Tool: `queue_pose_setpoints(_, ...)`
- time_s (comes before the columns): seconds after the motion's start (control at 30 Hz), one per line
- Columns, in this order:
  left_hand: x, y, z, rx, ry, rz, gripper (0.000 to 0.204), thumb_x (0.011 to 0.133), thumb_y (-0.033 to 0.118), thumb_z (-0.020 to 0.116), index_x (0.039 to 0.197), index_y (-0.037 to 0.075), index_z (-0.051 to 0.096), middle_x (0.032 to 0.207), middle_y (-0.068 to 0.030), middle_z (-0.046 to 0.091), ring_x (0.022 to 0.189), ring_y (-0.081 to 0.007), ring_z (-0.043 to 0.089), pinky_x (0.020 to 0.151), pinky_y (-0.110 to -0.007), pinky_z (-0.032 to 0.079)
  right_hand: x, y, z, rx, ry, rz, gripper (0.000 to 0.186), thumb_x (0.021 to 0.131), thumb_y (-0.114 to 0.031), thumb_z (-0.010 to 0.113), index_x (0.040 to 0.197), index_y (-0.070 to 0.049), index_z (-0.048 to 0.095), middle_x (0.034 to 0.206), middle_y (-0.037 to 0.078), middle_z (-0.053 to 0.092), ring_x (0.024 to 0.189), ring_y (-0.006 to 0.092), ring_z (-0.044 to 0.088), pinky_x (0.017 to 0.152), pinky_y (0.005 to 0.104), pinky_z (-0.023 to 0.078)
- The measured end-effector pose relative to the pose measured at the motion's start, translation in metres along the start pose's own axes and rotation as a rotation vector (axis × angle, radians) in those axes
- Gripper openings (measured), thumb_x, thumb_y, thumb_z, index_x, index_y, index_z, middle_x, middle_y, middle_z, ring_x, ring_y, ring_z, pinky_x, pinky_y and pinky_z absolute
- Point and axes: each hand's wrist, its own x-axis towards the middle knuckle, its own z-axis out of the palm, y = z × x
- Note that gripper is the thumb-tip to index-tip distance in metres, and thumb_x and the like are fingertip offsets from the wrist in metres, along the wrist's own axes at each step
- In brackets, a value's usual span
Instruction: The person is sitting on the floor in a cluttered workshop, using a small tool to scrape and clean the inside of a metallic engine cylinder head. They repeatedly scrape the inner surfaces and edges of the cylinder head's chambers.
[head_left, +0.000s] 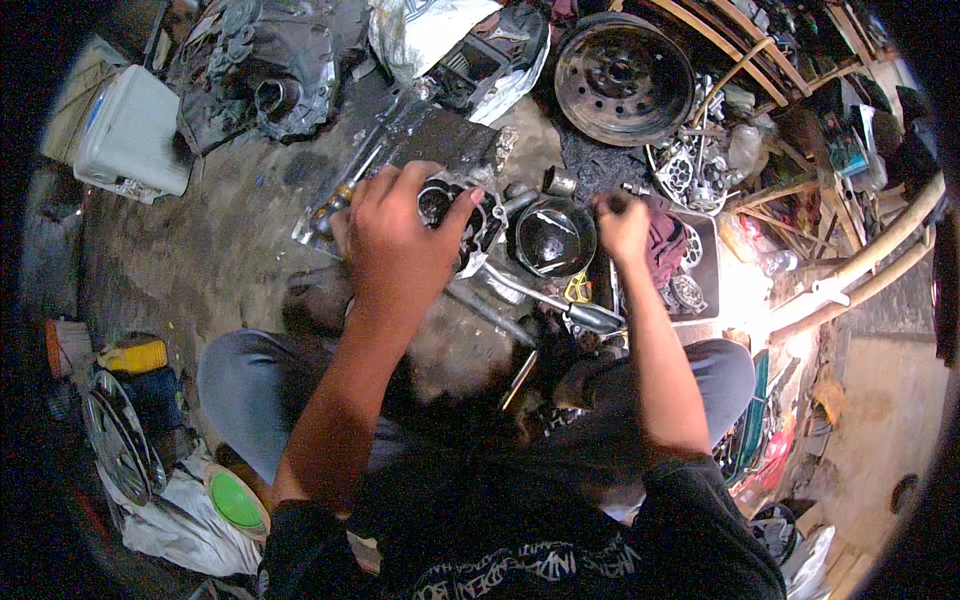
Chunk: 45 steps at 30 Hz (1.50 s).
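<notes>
My left hand (400, 230) is closed round a silver-rimmed metal housing (480, 250) with dark round openings, left of center. My right hand (623, 228) is closed at the right of a round pan (555, 237) with dark liquid; its fingertips are on something small and dark that I cannot make out. A maroon cloth (667, 250) lies beside that hand, over a tray (705, 310) of metal parts. A long metal tool with a dark grip (590, 318) lies below the pan, near yellow-handled pliers (576, 288).
A steel wheel rim (620, 80) and a heap of metal parts (690, 175) sit behind. A large greasy casing (240, 70) is at back left, beside a white container (130, 135). Wooden pieces and poles (850, 280) crowd the right. A green-topped container (235, 500) is at lower left.
</notes>
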Motion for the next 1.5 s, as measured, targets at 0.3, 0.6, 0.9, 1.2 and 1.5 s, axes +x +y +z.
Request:
queue_pose_setpoints(0.3, -0.005, 0.002, -0.003, 0.102, -0.078, -0.052, 0.047, 0.086, 0.049, 0.084, 0.115, 0.013, 0.074, 0.111, -0.0104, 0.071, 0.109, -0.0376, 0.065, 0.094, -0.056, 0.046, -0.049, 0.104, 0.129, -0.131, -0.172, 0.108, 0.019, 0.089, -0.017, 0.079, 0.096, 0.000, 0.078, 0.094, 0.024, 0.078, 0.095, 0.0417, 0.077, 0.086, 0.0471, 0.058)
queue_pose_setpoints(0.6, -0.006, 0.001, -0.005, 0.166, -0.109, -0.060, 0.047, 0.081, 0.042, 0.090, 0.117, 0.017, 0.074, 0.109, -0.0105, 0.070, 0.108, -0.0368, 0.064, 0.095, -0.053, 0.045, -0.050, 0.076, 0.168, -0.269, -0.408, 0.240, 0.032, 0.081, -0.014, 0.079, 0.105, 0.006, 0.074, 0.109, 0.034, 0.073, 0.108, 0.0506, 0.071, 0.098, 0.0539, 0.058)
queue_pose_setpoints(0.9, -0.009, 0.004, -0.007, 0.223, -0.066, 0.028, 0.045, 0.082, 0.040, 0.090, 0.116, 0.018, 0.073, 0.111, -0.0091, 0.069, 0.107, -0.0364, 0.063, 0.096, -0.051, 0.045, -0.040, 0.075, 0.196, -0.413, -0.480, 0.132, 0.028, 0.080, -0.018, 0.083, 0.096, 0.003, 0.075, 0.104, 0.032, 0.075, 0.103, 0.0484, 0.073, 0.096, 0.0541, 0.059)
queue_pose_setpoints(1.2, 0.001, 0.005, -0.005, -0.080, -0.069, -0.068, 0.027, 0.104, 0.035, 0.063, 0.108, 0.012, 0.076, 0.105, -0.0111, 0.071, 0.105, -0.0369, 0.064, 0.093, -0.053, 0.045, -0.018, 0.106, 0.147, -0.143, -0.057, 0.168, 0.030, 0.086, -0.020, 0.081, 0.105, 0.002, 0.079, 0.101, 0.029, 0.077, 0.098, 0.0433, 0.077, 0.090, 0.0492, 0.060)
queue_pose_setpoints(1.5, -0.001, -0.006, 0.003, -0.262, 0.048, -0.160, 0.049, 0.113, 0.035, 0.041, 0.101, 0.009, 0.081, 0.100, -0.0175, 0.073, 0.098, -0.0430, 0.066, 0.088, -0.054, 0.048, 0.035, -0.060, -0.052, 0.310, 0.170, -0.159, 0.019, 0.099, -0.014, 0.074, 0.108, 0.003, 0.073, 0.089, 0.011, 0.075, 0.084, 0.0192, 0.066, 0.082, 0.0368, 0.054)
